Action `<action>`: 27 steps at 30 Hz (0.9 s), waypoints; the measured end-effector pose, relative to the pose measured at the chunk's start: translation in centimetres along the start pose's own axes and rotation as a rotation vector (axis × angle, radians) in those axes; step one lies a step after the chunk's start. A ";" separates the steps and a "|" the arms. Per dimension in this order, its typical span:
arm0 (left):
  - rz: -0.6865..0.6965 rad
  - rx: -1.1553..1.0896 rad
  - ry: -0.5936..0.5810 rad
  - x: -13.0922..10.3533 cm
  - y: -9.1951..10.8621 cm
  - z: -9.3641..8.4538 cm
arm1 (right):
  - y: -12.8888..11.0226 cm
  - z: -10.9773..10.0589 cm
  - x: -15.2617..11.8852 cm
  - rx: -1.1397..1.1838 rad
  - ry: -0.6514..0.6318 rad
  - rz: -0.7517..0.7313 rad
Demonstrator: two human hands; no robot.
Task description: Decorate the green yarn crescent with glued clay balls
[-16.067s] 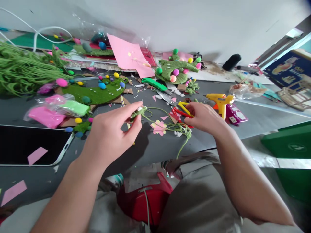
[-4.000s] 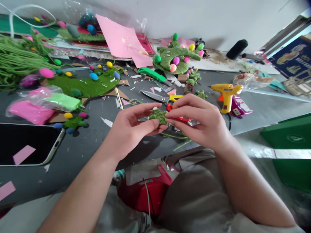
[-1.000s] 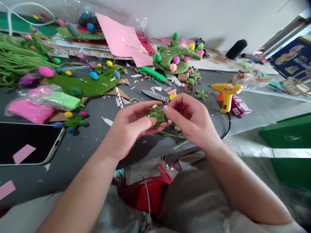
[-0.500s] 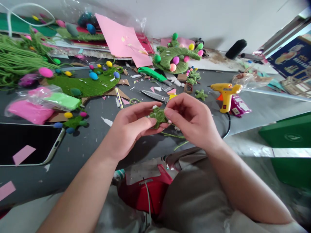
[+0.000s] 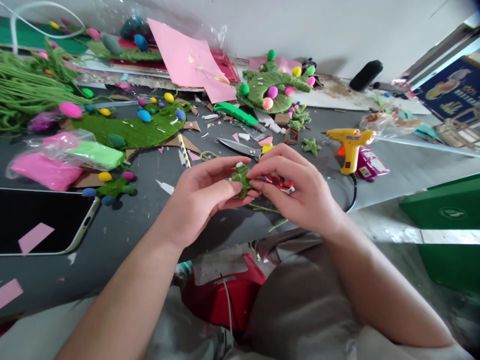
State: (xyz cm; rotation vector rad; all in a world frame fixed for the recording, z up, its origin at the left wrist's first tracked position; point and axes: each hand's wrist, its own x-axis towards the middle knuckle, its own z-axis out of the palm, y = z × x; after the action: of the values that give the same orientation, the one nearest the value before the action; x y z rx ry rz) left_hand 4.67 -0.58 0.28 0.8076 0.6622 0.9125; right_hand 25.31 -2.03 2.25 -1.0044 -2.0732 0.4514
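A small green yarn-wrapped piece with a white tip is held up between my hands, over the near edge of the grey table. My left hand grips it from the left, thumb on top and fingers underneath. The thumb and forefinger of my right hand pinch its right side. A thin green strand trails below my right hand. Just beyond my hands lie scissors, partly hidden by my right hand.
A yellow glue gun with a black cord stands at the right. A green cutter lies beyond the scissors. On the left are a phone, bagged pink clay and a green shape with coloured balls.
My right fingers have shifted a little left over the green piece and cover more of it. Red scissor handles now show under my right hand. My left hand is nearly still.
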 end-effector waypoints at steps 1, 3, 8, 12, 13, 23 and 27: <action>-0.001 -0.002 0.001 0.0 0.0 0.0 | 0.0 0.0 0.0 0.001 0.001 -0.002; 0.000 -0.007 0.003 0.0 0.0 0.0 | 0.0 0.0 0.0 -0.001 0.004 -0.002; 0.001 -0.026 0.012 0.1 0.1 0.0 | -0.2 0.0 0.0 -0.047 0.028 -0.056; 0.000 -0.060 0.002 0.0 0.2 0.0 | -0.3 -0.1 -0.2 -0.143 0.116 -0.110; 0.000 -0.068 -0.001 0.0 0.2 0.0 | -0.3 -0.1 -0.3 -0.163 0.125 -0.123; -0.026 -0.096 0.065 0.1 0.6 -0.3 | 0.1 0.1 -0.5 -0.314 0.017 -0.168; -0.031 -0.088 0.077 0.1 0.6 -0.3 | 0.0 0.2 -0.5 -0.307 -0.009 -0.131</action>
State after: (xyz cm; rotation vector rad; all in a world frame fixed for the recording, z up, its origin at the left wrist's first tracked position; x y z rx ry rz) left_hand 4.20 -0.20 0.61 0.6847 0.6950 0.9414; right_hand 25.36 -2.40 1.88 -1.0314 -2.2441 0.0700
